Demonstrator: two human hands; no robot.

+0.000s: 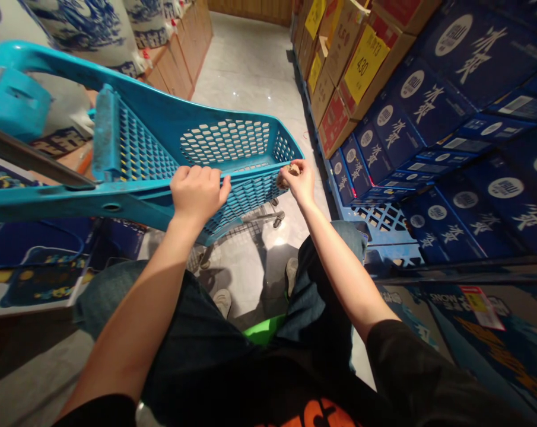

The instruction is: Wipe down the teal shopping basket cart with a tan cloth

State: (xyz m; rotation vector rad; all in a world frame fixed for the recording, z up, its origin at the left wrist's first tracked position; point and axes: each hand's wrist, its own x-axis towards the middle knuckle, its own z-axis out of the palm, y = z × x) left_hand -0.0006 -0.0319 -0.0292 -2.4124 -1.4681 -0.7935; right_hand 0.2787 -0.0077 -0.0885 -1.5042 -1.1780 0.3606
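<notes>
A blue plastic shopping cart [241,115] stands sideways before me, its handle end at the left and its basket reaching toward the centre. My left hand [197,193] is wrapped over the near rim of the cart, fingers curled round it. At the basket's right end, my right hand [300,181] holds a small brownish item [292,171] between thumb and fingers, right beside the rim corner. What exactly the item is cannot be made out. No goods show in the visible part of the basket.
Blue cartons [397,127] and brown cartons [339,74] with yellow price signs are stacked on a blue pallet [384,228] at the right. Large blue-and-white printed containers [90,35] line the left. A tiled aisle [250,59] runs ahead; my knees flank a green seat edge [264,330].
</notes>
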